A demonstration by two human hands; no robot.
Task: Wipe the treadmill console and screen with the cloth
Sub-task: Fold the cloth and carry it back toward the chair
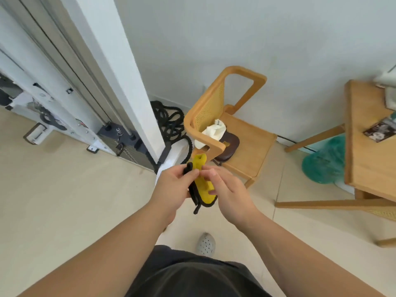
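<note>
Cloth [203, 185], yellow with a black edge and black backing, is pinched between both hands at waist height: left hand [174, 185] has its grip closed on the black side, thumb and fingers clamped near the top; right hand [227, 191] has thumb and forefinger nipped on the yellow face, other fingers loose. Looks like folding or straightening the cloth, so the task is at prep stage; no wiping done as far as shown. Treadmill console and screen not in view, so all wiping is left. Around: wooden cane-back chair [227, 116] just ahead with a cream cloth item and a dark brown object on the seat, coiled black rope [171, 118] behind it, white cable machine frame [70, 91] left, wooden worktop [368, 129] right, green fan [327, 161] beneath. Nothing blocks the hands.
</note>
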